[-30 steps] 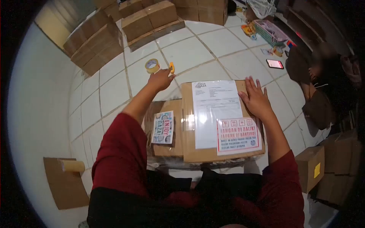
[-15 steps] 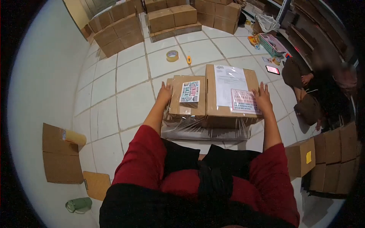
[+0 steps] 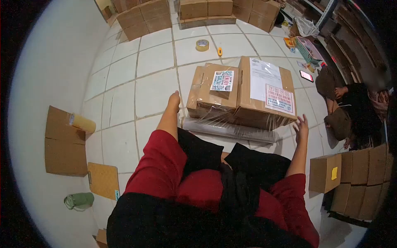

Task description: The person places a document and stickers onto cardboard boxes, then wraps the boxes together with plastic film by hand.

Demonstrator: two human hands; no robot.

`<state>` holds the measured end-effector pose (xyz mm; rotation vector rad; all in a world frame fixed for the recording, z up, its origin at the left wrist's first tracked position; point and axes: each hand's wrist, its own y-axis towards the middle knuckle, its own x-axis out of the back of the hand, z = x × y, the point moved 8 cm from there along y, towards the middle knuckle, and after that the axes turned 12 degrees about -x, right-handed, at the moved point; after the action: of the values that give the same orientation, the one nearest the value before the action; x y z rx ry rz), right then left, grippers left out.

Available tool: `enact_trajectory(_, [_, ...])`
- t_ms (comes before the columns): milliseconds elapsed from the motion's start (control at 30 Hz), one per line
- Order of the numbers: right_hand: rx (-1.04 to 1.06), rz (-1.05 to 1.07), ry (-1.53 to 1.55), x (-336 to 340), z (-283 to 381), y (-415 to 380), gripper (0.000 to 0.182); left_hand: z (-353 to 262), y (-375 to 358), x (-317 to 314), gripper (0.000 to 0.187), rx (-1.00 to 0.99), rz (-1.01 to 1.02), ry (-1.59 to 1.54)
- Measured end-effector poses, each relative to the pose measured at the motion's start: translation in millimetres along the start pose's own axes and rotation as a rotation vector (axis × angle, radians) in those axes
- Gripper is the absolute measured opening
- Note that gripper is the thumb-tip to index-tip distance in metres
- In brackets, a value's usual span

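Observation:
Two cardboard boxes wrapped together in clear film sit on the tiled floor: a smaller one [image 3: 206, 91] with a colourful sticker, and a larger one [image 3: 245, 89] bearing a white paper and a red-printed label. Film stretches from their near side to a long plastic roll [image 3: 227, 131]. My left hand [image 3: 175, 99] is beside the smaller box, apart from it, fingers extended and partly seen edge-on. Off the larger box's right corner, my right hand [image 3: 302, 125] is spread with nothing in it.
Beyond the boxes lie a tape roll [image 3: 202, 45] and an orange cutter [image 3: 220, 51]. Cartons [image 3: 144, 18] line the back. A phone [image 3: 306, 75] lies near a seated person [image 3: 355, 107] on the right. Stacked cartons [image 3: 364, 169] stand at lower right.
Both hands have come away from the sides of the boxes. The wrapped boxes now sit slightly turned, and the whole view has shifted.

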<state>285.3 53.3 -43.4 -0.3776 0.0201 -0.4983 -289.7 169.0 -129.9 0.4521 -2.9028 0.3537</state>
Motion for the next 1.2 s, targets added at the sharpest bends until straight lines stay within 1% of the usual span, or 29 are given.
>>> enact_trajectory(33, [-0.054,0.021,-0.002,13.1,-37.4,18.7,0.048,12.3,-11.9,0.4,0.042,0.201,-0.011,-0.119])
enact_trajectory(67, [-0.106,0.036,-0.001,22.2,-64.6,30.8,0.046,9.3,-10.6,-7.6,0.045,0.187,0.106,-0.142])
enact_trajectory(100, [-0.134,0.018,-0.102,19.1,-73.8,29.7,0.046,19.2,-4.5,-9.7,0.045,0.191,0.125,-0.14])
enact_trajectory(167, [-0.194,0.039,-0.064,10.8,-87.8,32.4,0.043,43.2,5.1,-16.2,0.042,0.221,0.098,-0.215])
enact_trajectory(200, [-0.163,0.046,-0.041,9.9,-84.1,35.9,0.042,53.0,9.8,-18.5,0.042,0.228,0.123,-0.214])
enact_trajectory(233, [-0.131,0.058,-0.018,7.8,-79.5,39.9,0.041,61.3,15.1,-16.9,0.04,0.201,0.183,-0.081])
enact_trajectory(267, [-0.061,0.038,0.049,9.7,-61.8,36.7,0.039,65.1,18.4,-18.9,0.038,0.169,0.238,0.053])
enact_trajectory(300, [-0.057,0.027,0.052,4.2,-40.9,23.3,0.039,62.0,17.8,-22.7,0.038,0.164,0.248,0.052])
enact_trajectory(367, [0.379,-0.056,-0.039,-13.6,46.7,-24.4,0.051,40.3,13.5,-11.0,0.036,0.134,0.03,-0.161])
enact_trajectory(400, [0.385,-0.051,-0.044,-22.4,68.3,-38.7,0.051,26.2,10.5,-9.9,0.036,0.133,0.025,-0.169])
enact_trajectory(433, [0.639,-0.16,-0.568,-41.3,96.6,-68.1,0.059,-10.1,6.9,-2.7,0.036,-0.138,0.02,0.038])
enact_trajectory(467, [0.878,-0.268,-1.096,-66.0,105.4,-88.3,0.068,-47.3,-2.4,0.8,0.035,-0.411,0.016,0.249])
enact_trajectory(500, [0.878,-0.263,-1.092,-71.9,105.7,-90.2,0.068,-63.2,-13.5,0.1,0.035,-0.41,0.012,0.254])
enact_trajectory(567, [0.845,-0.215,-1.036,-80.3,99.1,-91.2,0.08,-109.6,-54.3,-17.1,0.032,-0.711,0.044,0.405])
enact_trajectory(600, [0.692,-0.066,-0.775,-73.1,89.6,-76.6,0.081,-110.2,-62.8,-24.4,0.037,-0.636,0.16,0.294])
enact_trajectory(633, [0.691,-0.049,-0.777,-69.4,80.9,-67.5,0.081,-96.7,-56.5,-14.4,0.037,-0.624,0.151,0.299])
enact_trajectory(700, [0.289,0.176,-0.114,-44.3,43.9,-28.6,0.072,-27.5,-34.5,-14.2,0.043,-0.209,0.533,0.607])
enact_trajectory(733, [0.29,0.183,-0.117,-34.9,31.8,-17.0,0.072,-28.5,-51.2,-18.3,0.053,-0.004,0.748,0.7])
enact_trajectory(767, [0.16,0.211,0.061,-21.9,10.6,-0.9,0.064,-9.9,-44.7,-17.0,0.053,-0.004,0.744,0.698])
enact_trajectory(800, [0.028,0.233,0.236,-12.8,-10.8,14.3,0.057,20.7,-36.8,-23.0,0.055,-0.066,0.804,0.644])
enact_trajectory(833, [0.028,0.232,0.232,-8.0,-21.2,27.4,0.057,36.7,-34.4,-30.2,0.056,-0.128,0.863,0.586])
enact_trajectory(867, [-0.059,0.208,0.006,-5.9,-40.7,40.8,0.051,30.5,-33.3,-38.5,0.056,-0.214,0.882,0.644])
enact_trajectory(900, [-0.148,0.181,-0.22,-3.9,-61.7,51.2,0.046,39.9,-22.7,-41.4,0.056,-0.207,0.888,0.639])
enact_trajectory(967, [-0.139,0.21,-0.193,-7.9,-83.4,70.3,0.045,60.5,7.7,-40.4,0.047,-0.177,0.755,0.471])
enact_trajectory(1000, [-0.125,0.243,-0.161,-12.5,-89.1,78.2,0.044,16.7,-14.0,-39.4,0.037,-0.132,0.696,0.563])
enact_trajectory(1033, [-0.116,0.266,-0.132,-17.6,-94.6,87.1,0.044,27.9,-4.7,-41.0,0.037,-0.132,0.692,0.56])
enact_trajectory(1100, [-0.134,0.282,-0.102,-29.8,-103.1,101.9,0.043,60.5,32.9,-36.9,0.032,-0.285,0.565,0.934])
enact_trajectory(1167, [-0.172,0.281,-0.094,-41.2,-113.1,116.7,0.043,91.2,48.3,-43.9,0.031,-0.317,0.558,0.969])
enact_trajectory(1200, [-0.189,0.279,-0.091,-43.5,-118.4,120.6,0.043,85.6,49.3,-49.0,0.031,-0.352,0.554,1.004])
